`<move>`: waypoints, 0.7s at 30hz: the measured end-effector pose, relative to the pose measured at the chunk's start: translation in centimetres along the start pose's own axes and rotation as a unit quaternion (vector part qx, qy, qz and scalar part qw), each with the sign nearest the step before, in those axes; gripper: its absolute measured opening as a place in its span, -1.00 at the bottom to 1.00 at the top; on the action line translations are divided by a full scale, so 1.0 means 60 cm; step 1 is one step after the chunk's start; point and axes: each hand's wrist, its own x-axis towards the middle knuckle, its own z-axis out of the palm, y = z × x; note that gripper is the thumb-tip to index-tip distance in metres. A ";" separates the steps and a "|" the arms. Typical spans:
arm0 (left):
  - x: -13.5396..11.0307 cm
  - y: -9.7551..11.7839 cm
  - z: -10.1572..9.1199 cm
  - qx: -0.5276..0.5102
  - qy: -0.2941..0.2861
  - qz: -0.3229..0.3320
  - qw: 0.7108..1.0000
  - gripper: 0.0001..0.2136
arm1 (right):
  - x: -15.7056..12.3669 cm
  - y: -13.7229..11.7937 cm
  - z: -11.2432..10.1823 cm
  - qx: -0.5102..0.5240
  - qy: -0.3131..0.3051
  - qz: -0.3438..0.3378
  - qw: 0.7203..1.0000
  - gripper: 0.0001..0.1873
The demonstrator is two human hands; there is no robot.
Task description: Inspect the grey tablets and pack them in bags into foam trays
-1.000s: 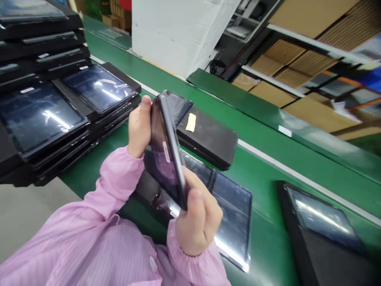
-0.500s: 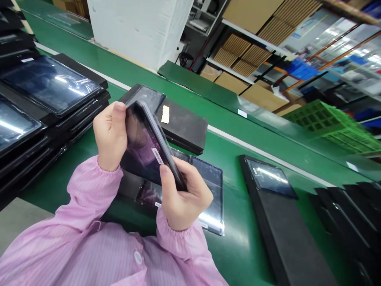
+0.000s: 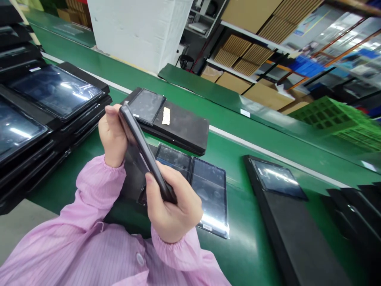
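Between my two hands a black tablet (image 3: 145,153) is tilted nearly edge-on, its dark screen side mostly turned out of sight. My left hand (image 3: 112,133) grips its upper left end, thumb on top and fingers partly hidden behind. My right hand (image 3: 175,200) pinches the lower right end between thumb and fingers. Below it on the green bench lie two flat screens side by side, a left screen (image 3: 175,157) and a right screen (image 3: 210,190) with a small white label. Behind, a black foam tray (image 3: 187,129) carries another screen (image 3: 147,105) and a torn cream paper piece (image 3: 166,116).
Stacked black trays with screens (image 3: 56,93) rise at the left. On the right, a long black tray (image 3: 303,234) bears one screen (image 3: 276,176), with more black trays (image 3: 357,214) beyond. A green crate (image 3: 333,117) and a white block (image 3: 131,35) stand past the bench.
The held tablet has turned more edge-on, so less of its screen and label shows. My right hand has moved slightly left and down, uncovering more of the screens on the bench.
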 end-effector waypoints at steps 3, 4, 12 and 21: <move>-0.003 -0.007 0.005 0.013 -0.017 -0.015 1.000 -0.40 | 0.000 -0.003 0.001 -0.003 -0.001 0.020 1.000 -0.78; -0.004 -0.009 0.007 0.017 -0.018 -0.020 0.999 -0.40 | 0.001 -0.004 0.001 -0.003 -0.001 0.030 1.000 -0.79; -0.013 0.007 0.005 0.068 -0.009 -0.056 0.996 -0.41 | 0.008 0.006 -0.005 0.038 0.013 0.101 0.994 -0.87; 0.004 -0.001 0.003 0.091 0.006 0.116 0.989 -0.43 | 0.023 0.070 -0.038 0.188 -0.134 0.221 0.948 -0.66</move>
